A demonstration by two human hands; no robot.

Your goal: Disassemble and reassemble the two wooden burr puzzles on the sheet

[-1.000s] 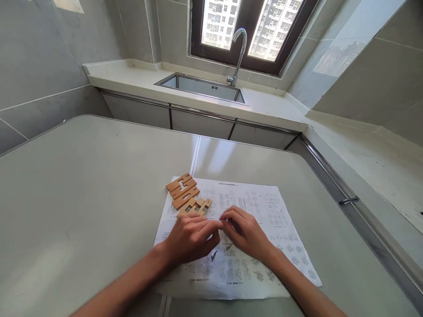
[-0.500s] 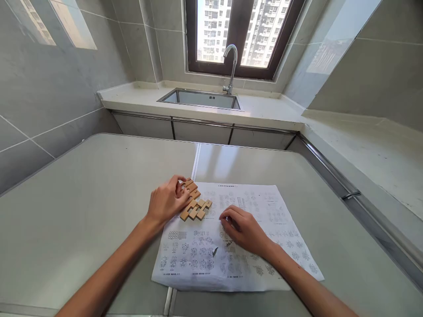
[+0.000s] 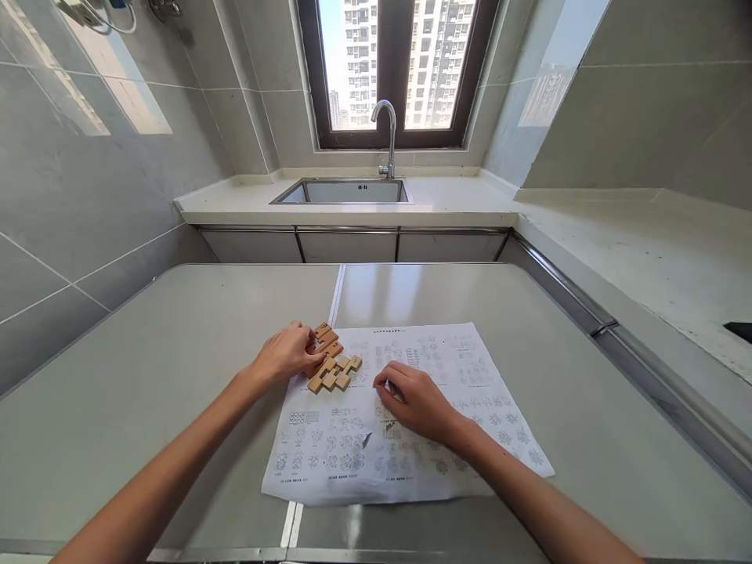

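Several flat notched wooden puzzle pieces [image 3: 330, 366] lie in a small heap at the upper left corner of a printed instruction sheet [image 3: 446, 392] on a grey table [image 3: 146, 376]. My left hand [image 3: 286, 356] rests on the left side of the heap, fingertips touching the upper pieces; whether it grips one I cannot tell. My right hand [image 3: 414, 399] lies on the middle of the sheet, fingers curled and pressing the paper, a little right of the pieces.
Beyond the table's far edge runs a white counter [image 3: 458, 196] with a steel sink [image 3: 344, 190] and a curved tap [image 3: 388, 133] below a window. Another counter [image 3: 658, 258] borders the right side. Tiled walls stand at left and right.
My left hand has left my right hand and gone up and left onto the wooden pieces. My right hand stays on the sheet. The view has tilted upward.
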